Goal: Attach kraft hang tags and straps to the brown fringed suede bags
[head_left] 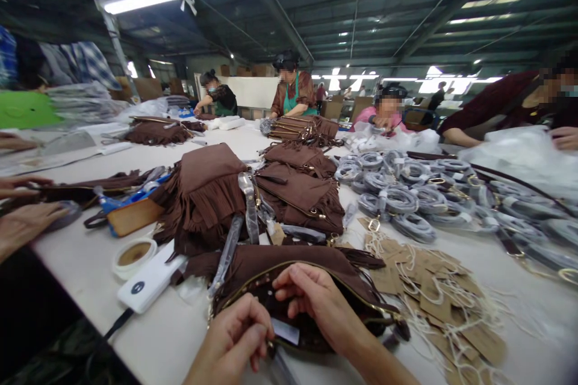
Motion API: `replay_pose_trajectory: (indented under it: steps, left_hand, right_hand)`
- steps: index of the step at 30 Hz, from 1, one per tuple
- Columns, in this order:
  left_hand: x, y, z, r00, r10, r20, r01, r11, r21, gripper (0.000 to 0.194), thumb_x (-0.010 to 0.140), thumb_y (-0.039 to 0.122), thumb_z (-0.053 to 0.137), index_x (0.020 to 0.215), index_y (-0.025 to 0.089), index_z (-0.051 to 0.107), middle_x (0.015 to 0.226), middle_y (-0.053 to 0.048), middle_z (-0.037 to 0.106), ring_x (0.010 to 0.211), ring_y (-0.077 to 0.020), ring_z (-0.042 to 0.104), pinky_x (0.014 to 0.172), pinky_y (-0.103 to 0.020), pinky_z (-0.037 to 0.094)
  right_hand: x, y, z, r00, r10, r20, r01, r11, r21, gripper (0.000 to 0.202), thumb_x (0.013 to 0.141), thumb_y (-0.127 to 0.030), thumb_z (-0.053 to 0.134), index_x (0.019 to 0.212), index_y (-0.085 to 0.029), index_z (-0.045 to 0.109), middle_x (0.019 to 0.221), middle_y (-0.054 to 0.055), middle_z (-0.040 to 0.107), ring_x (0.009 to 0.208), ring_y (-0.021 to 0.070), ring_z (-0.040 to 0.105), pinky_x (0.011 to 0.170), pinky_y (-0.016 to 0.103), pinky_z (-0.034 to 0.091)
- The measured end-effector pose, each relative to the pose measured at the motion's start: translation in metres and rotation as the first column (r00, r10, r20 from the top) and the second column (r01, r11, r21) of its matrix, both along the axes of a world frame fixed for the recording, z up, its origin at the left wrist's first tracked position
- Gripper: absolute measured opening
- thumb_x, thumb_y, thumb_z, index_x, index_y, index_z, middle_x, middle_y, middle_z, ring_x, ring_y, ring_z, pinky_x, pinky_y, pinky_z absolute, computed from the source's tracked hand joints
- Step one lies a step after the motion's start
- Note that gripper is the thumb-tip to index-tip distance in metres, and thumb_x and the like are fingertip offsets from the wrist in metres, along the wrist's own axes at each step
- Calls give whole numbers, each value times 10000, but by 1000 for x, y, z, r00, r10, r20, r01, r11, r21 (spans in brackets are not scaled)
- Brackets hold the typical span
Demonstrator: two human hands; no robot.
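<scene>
A brown handbag (293,255) lies in front of me with its gold-zippered mouth gaping and dark lining showing. A small white label (285,331) shows inside it. My left hand (239,334) is closed at the bag's near left rim, thumb against fingers. Above the opening, my right hand (311,295) has its fingers curled in toward the thumb; anything between them is too small to make out. Just behind, several fringed brown bags (212,174) are piled, some with plastic-wrapped straps (250,207).
Many plastic-wrapped coiled straps (400,198) cover the right side. Brown paper tags (433,289) with white strings lie nearer. On the left are a tape roll (134,254), a white power bank (151,280) with a cable and a co-worker's hands (31,222). More people sit across the table.
</scene>
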State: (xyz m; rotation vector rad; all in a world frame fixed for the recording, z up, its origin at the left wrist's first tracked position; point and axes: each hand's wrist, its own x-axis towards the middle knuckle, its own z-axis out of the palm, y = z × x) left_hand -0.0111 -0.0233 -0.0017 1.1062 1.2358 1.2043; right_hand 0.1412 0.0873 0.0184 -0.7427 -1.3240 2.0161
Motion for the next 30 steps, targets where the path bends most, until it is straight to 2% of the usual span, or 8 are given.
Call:
replay_pose_trajectory:
  steps: [2,5,10,14,18,21,25,30]
  left_hand:
    - [0,-1,0,1000,14,14,-14,1000,-4,438,817,599,636,769,167,579,665,-3,553,584,-120,495,526,-208,404]
    - [2,-1,-1,999,47,19,-47,999,6,458,811,619,629,756,168,578,660,-3,549,575,-119,493,518,-208,416]
    - [8,0,-3,999,38,21,-38,999,6,437,815,603,619,757,173,563,659,3,542,572,-120,489,509,-207,411]
    - [8,0,-1,1000,14,1,-14,1000,-3,408,833,570,609,763,172,553,621,20,523,559,-112,481,518,-205,399]
    - [2,-2,0,995,88,-40,-87,996,33,405,863,576,571,789,179,542,704,-8,587,532,-94,450,466,-185,342]
    - [-2,-2,-2,993,120,-19,-120,993,-16,386,871,565,564,837,180,553,675,6,583,473,-76,393,415,-176,267]
    - [-5,-1,-5,988,152,27,-151,988,-19,350,807,504,669,768,172,567,649,36,538,524,-79,412,486,-177,324]
    - [-4,0,-4,992,113,58,-110,993,-42,359,798,499,679,731,160,581,647,7,586,599,-116,472,572,-213,370]
  right_hand:
    - [3,2,2,993,64,102,-71,995,74,461,732,-588,740,768,-128,721,649,23,630,548,104,531,472,190,403]
    - [3,-2,5,979,127,158,-143,986,91,454,680,-547,796,831,-123,738,604,-10,604,482,75,462,463,194,357]
    - [-4,-11,-2,987,107,122,-116,991,65,414,695,-504,795,799,-108,737,575,-18,572,464,61,425,448,194,294]
    - [-8,-15,-4,991,111,81,-116,992,59,400,725,-501,781,718,-118,667,519,-40,528,432,50,395,422,185,259]
    - [-8,-15,-5,991,133,0,-132,991,-23,427,762,-545,746,754,-137,623,545,-25,593,367,30,376,372,163,226]
    - [-8,-13,-5,990,139,-3,-139,988,-62,425,699,-530,802,754,-142,637,581,-12,629,387,44,447,371,151,302]
    - [-7,-13,-5,984,164,73,-163,986,-19,437,657,-518,827,797,-126,695,587,2,651,480,98,584,499,207,468]
    - [-6,-15,-5,980,167,108,-171,985,37,430,662,-514,822,772,-117,698,547,16,658,455,103,578,482,205,436]
